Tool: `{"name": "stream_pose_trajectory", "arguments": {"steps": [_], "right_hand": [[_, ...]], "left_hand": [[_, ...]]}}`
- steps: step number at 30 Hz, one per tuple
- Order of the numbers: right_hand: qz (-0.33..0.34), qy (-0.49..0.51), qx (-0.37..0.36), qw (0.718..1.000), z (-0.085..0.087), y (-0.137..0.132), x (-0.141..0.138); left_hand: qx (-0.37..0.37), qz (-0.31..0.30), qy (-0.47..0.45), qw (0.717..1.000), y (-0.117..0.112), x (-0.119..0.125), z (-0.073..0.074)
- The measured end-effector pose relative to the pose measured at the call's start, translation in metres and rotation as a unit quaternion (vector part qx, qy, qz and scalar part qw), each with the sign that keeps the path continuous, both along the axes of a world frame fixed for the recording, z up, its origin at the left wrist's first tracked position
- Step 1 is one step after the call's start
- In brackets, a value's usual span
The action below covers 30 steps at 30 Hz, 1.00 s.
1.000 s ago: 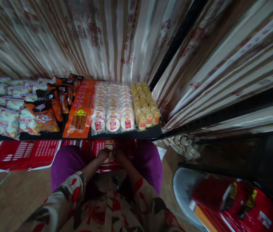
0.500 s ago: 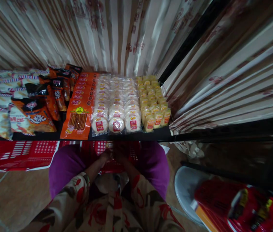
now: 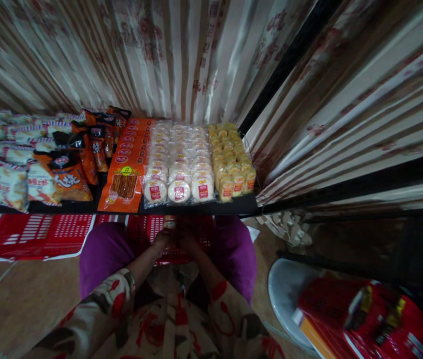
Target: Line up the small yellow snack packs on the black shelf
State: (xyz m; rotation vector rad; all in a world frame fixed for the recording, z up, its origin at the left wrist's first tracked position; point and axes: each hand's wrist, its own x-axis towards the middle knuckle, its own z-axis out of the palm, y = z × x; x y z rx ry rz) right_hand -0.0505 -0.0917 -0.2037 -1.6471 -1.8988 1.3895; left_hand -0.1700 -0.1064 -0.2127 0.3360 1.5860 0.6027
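Note:
Low between the knees, my left hand (image 3: 162,240) and my right hand (image 3: 187,240) are close together over a red plastic basket (image 3: 204,227). A small pale-brown wrapped packet (image 3: 169,223) shows just beyond the left fingertips, and my left hand seems closed on its near end. My right hand's fingers lie in dark shadow, so their grip is unclear. Above the hands, on a black shelf (image 3: 196,209), are rows of round white crackers in clear wrap (image 3: 179,192), small yellow wrapped snacks (image 3: 238,183) and a flat orange snack bag (image 3: 123,187).
White snack bags (image 3: 0,182) and black-and-orange bags (image 3: 67,179) fill the shelf's left end. Another red basket (image 3: 39,237) stands below it. Striped curtains (image 3: 181,60) hang behind. A grey stool (image 3: 290,294) with red packages (image 3: 331,304) is at right.
The view has shifted slightly, moving the shelf's right end leftward in the picture. Both hands stay together over the basket, with the packet still showing beyond the left fingertips.

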Motion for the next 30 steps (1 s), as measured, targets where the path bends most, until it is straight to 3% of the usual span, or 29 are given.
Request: {"name": "stream_pose_trajectory", "arguments": {"steps": [7, 13, 16, 19, 25, 30], "right_hand": [[-0.099, 0.044, -0.037, 0.993, 0.013, -0.012, 0.008], [-0.119, 0.052, -0.026, 0.991, 0.031, -0.013, 0.013], [-0.09, 0.022, -0.009, 0.996, 0.045, -0.014, 0.015], [-0.02, -0.054, 0.038, 0.998, 0.063, -0.016, 0.017], [0.064, -0.193, 0.159, 0.966, 0.102, -0.024, 0.022], [0.129, -0.191, 0.213, 0.949, 0.121, -0.027, 0.029]], "left_hand": [[0.026, 0.018, 0.014, 0.999, 0.001, 0.007, 0.024], [0.043, 0.023, 0.019, 0.999, 0.002, 0.005, 0.047], [0.055, 0.004, 0.029, 0.998, 0.001, 0.004, 0.056], [0.062, -0.021, 0.044, 0.997, 0.0, 0.003, 0.065], [0.131, -0.06, 0.029, 0.989, -0.001, 0.006, 0.088], [0.161, -0.099, 0.043, 0.981, 0.001, 0.012, 0.111]]}}
